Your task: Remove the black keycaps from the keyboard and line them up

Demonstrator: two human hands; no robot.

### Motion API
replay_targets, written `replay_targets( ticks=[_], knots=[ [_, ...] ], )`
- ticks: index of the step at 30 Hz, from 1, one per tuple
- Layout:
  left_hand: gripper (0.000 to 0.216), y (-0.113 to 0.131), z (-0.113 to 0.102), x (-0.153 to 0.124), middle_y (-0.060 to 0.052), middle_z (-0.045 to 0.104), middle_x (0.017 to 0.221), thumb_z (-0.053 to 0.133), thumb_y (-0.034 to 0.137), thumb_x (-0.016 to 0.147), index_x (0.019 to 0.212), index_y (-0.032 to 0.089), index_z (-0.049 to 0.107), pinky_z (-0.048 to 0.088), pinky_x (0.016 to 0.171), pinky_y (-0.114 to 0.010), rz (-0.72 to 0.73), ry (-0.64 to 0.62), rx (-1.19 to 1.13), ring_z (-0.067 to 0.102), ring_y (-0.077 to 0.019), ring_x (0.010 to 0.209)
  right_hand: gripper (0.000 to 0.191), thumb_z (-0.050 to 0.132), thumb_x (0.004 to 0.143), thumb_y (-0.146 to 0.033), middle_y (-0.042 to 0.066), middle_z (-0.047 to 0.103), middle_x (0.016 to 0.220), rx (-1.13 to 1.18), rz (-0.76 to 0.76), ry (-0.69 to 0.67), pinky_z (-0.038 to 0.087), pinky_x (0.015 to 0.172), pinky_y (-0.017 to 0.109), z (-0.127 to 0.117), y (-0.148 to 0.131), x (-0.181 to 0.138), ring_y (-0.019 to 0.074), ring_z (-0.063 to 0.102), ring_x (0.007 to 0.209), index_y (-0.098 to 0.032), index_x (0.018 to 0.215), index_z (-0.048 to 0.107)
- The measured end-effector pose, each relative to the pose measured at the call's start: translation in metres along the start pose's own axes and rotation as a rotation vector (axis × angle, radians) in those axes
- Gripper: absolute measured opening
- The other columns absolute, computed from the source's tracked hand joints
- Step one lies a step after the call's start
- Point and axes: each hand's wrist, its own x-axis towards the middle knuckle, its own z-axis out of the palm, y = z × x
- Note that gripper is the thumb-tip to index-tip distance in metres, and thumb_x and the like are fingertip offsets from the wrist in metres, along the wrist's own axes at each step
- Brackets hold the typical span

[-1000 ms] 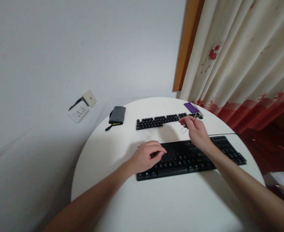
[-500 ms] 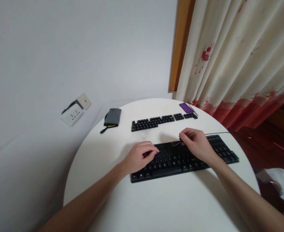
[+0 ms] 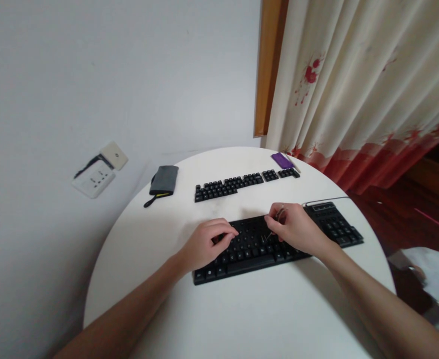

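Note:
A black keyboard lies across the round white table. My left hand rests on its left half with the fingers curled onto the keys. My right hand sits over the middle of the keyboard, pinching a thin wire keycap puller whose loop points down at the keys. Farther back, a row of loose black keycaps is laid out on the table.
A grey pouch with a black strap lies at the back left of the table. A purple flat item sits at the back right by the curtain. A wall socket is on the left wall.
My right hand came back from the row of loose keycaps to the middle of the keyboard, still holding the wire puller. The left hand stayed on the keyboard's left half.

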Motion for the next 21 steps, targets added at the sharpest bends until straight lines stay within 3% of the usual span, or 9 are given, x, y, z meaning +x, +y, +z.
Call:
replay_targets(
  ticks=[7,12,21],
  knots=[
    [0.019,0.002,-0.001,0.000,-0.006,0.072,0.087,0.054,0.018,0.093,0.092,0.017,0.073,0.052,0.068,-0.023,-0.007,0.005,-0.003,0.066,-0.0135,0.074,0.020,0.054,0.088,-0.032,-0.004,0.060,0.048,-0.010,-0.012,-0.073,0.039,0.047,0.023,-0.002,-0.001,-0.003,0.0129,0.056,0.041,-0.022,0.070,0.056],
    [0.019,0.001,-0.002,-0.001,-0.006,0.072,0.088,0.054,0.017,0.093,0.093,0.018,0.073,0.053,0.073,-0.025,-0.005,-0.004,0.007,0.066,-0.0143,0.078,0.019,0.055,0.086,-0.030,-0.003,0.060,0.047,0.018,0.004,-0.039,0.039,0.045,0.023,0.004,-0.003,-0.004,0.0141,0.059,0.042,-0.022,0.069,0.055],
    [0.019,0.002,-0.002,0.000,-0.005,0.072,0.087,0.054,0.017,0.093,0.092,0.018,0.073,0.051,0.068,-0.023,0.011,0.007,0.003,0.066,-0.0135,0.075,0.019,0.057,0.084,-0.030,-0.002,0.063,0.050,0.078,0.063,-0.007,0.038,0.041,0.022,0.008,0.001,-0.003,0.0146,0.060,0.041,-0.021,0.068,0.055]
  ],
)
